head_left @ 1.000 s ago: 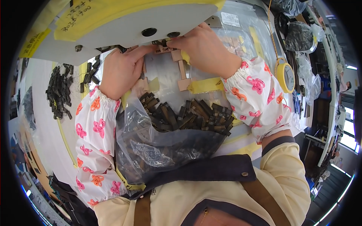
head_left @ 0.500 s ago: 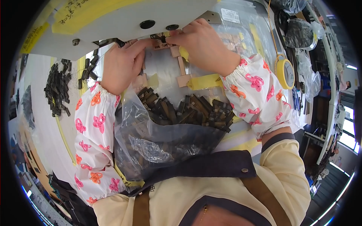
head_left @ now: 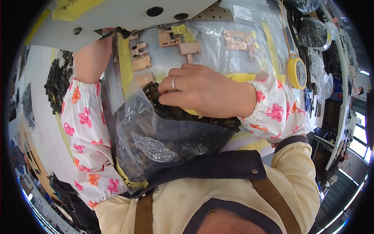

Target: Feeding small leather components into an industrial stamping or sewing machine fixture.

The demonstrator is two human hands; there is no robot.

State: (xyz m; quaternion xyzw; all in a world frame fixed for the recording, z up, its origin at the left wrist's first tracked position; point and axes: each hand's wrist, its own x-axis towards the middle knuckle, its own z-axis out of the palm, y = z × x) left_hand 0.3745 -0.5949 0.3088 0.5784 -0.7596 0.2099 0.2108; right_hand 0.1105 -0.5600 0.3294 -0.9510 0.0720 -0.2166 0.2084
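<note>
My left hand (head_left: 94, 58) reaches up under the edge of the grey machine housing (head_left: 117, 15); its fingers are hidden there. A heap of small dark pieces (head_left: 58, 84) lies left of that wrist. My right hand (head_left: 206, 90), with a ring on one finger, is over the mouth of a clear plastic bag (head_left: 156, 144). Its fingers are bent together at several dark flat pieces (head_left: 151, 93) in the bag; what lies between the fingertips is hidden. Pinkish-tan blocks (head_left: 190, 48) with yellow tape sit on the machine bed beyond this hand.
The bag rests against my front. Clear plastic sheet (head_left: 212, 39) covers the bed at right, over more tan blocks (head_left: 237, 40). A yellow tape roll (head_left: 297, 73) hangs on an orange cord at the right edge. Wrapped dark bundles (head_left: 311, 33) are at the far right.
Both hands were together at a small dark piece under the machine. My right hand has come back toward me to the bag; my left has moved left, under the housing.
</note>
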